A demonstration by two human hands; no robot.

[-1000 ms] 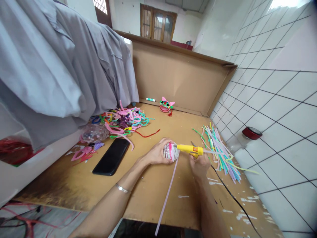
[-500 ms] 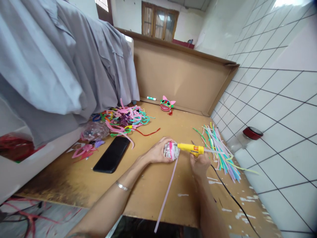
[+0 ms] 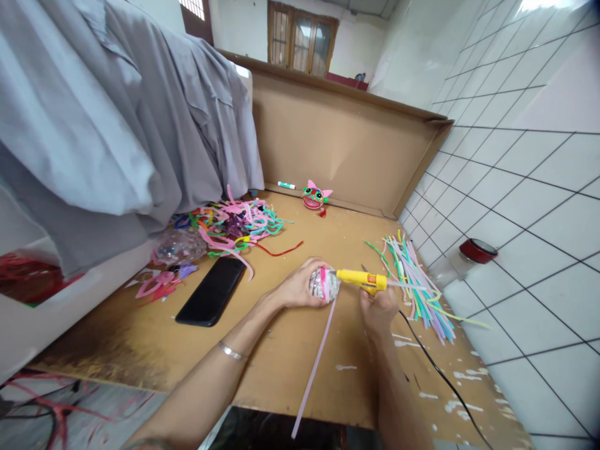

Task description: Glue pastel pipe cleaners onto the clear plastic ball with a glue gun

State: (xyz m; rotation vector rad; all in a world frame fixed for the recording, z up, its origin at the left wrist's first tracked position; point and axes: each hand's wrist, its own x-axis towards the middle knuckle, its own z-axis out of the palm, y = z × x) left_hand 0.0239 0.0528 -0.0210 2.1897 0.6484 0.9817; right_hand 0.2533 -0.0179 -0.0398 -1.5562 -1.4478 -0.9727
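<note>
My left hand (image 3: 300, 285) is wrapped round a small clear plastic piece, rounded like a bottle end, with a bright pink band (image 3: 323, 283). From its lower edge a lilac pipe cleaner (image 3: 314, 369) trails toward the table's front edge. My right hand (image 3: 379, 307) grips a yellow hot glue gun (image 3: 360, 279) by its handle. The gun's nozzle points left and meets the right side of the plastic piece; whether glue is coming out is too small to tell. A black cord (image 3: 438, 370) runs from the gun down to the right.
Pipe cleaners (image 3: 422, 290) lie bundled at right, by a red-lidded jar (image 3: 469, 256). A tangled pipe-cleaner pile (image 3: 244, 219), a clear plastic piece (image 3: 180, 245) and a black phone (image 3: 210, 292) lie left. A pink-eared figure (image 3: 315, 195) and a marker (image 3: 286, 185) sit at the back board.
</note>
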